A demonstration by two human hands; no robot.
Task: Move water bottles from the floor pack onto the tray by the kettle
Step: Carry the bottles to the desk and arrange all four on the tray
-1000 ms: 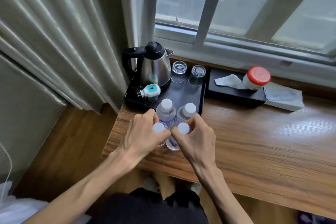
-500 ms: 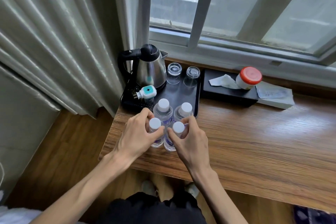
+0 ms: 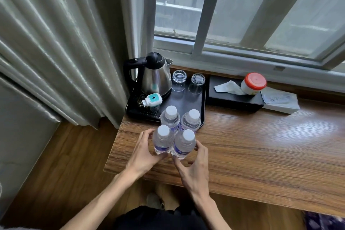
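We are standing at the desk (image 3: 261,145) with four water bottles grouped at the near end of the black tray (image 3: 186,102), just in front of the kettle (image 3: 155,78). The two back bottles (image 3: 170,119) and (image 3: 190,121) are sitting on the tray; the two front bottles (image 3: 162,142) and (image 3: 183,144) are sitting at or just over its near edge, and we cannot tell whether their bases are resting on the tray or on the wood. Our left hand (image 3: 143,153) is cupping the front left bottle, thumb under its near side and fingers curling round its left side, while our right hand (image 3: 194,166) is spreading loosely round the front right one, its fingers opening and barely touching, so we are judging that grip to be letting go rather than holding. The risk we are seeing is at that front edge: a bottle straddling the rim could be tipping once we are releasing it, and since all four are touching, one falling could be knocking its neighbours or rolling off the near edge of the desk to the floor. Pushing them further back could be crowding the small white and teal plug-in gadget (image 3: 151,100) and the two upturned glasses (image 3: 179,76). Compared with half a second ago, our hands are sitting lower and nearer to us on the bottles, with the right fingers opening wider, and the caps are now standing clear of our hands.
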